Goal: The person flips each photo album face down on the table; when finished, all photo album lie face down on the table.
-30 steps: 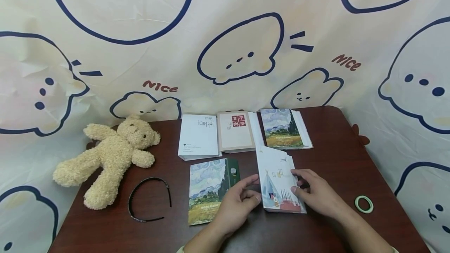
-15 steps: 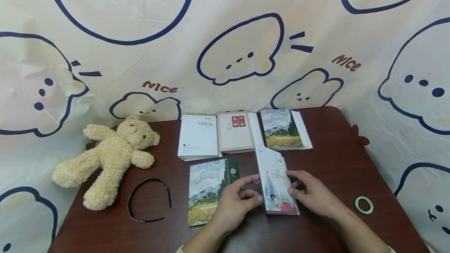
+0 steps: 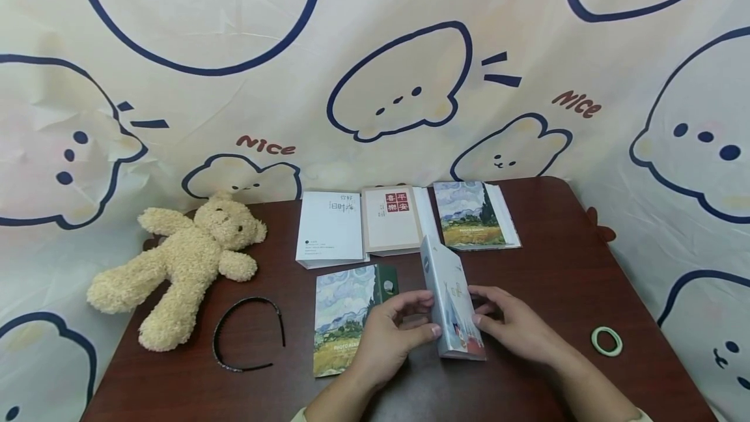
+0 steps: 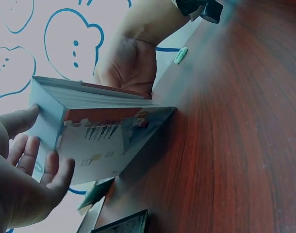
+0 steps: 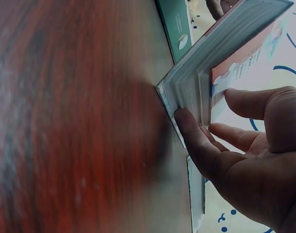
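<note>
A photo album (image 3: 454, 301) with a tent drawing on its cover stands tilted on the table, its pale spine up towards the left. My left hand (image 3: 395, 334) holds it by the spine side; in the left wrist view the thumb (image 4: 29, 119) lies on the spine, with bent fingers beside it. From the other side my right hand (image 3: 515, 327) grips the cover and pages. The right wrist view shows the right thumb (image 5: 245, 103) on the cover and fingertips at the page edges. An album with a painted landscape cover (image 3: 346, 318) lies left of my left hand.
Three albums lie in the back row: a white one (image 3: 331, 226), a beige one (image 3: 394, 223) and a landscape one (image 3: 469, 217). A teddy bear (image 3: 193, 259) and a black headband (image 3: 217, 337) are at left. A green ring (image 3: 606, 341) sits at right.
The tent album has tipped up from lying nearly flat, so its spine shows and its cover looks narrower. My right hand has moved left with it; the left hand stays at the spine.
</note>
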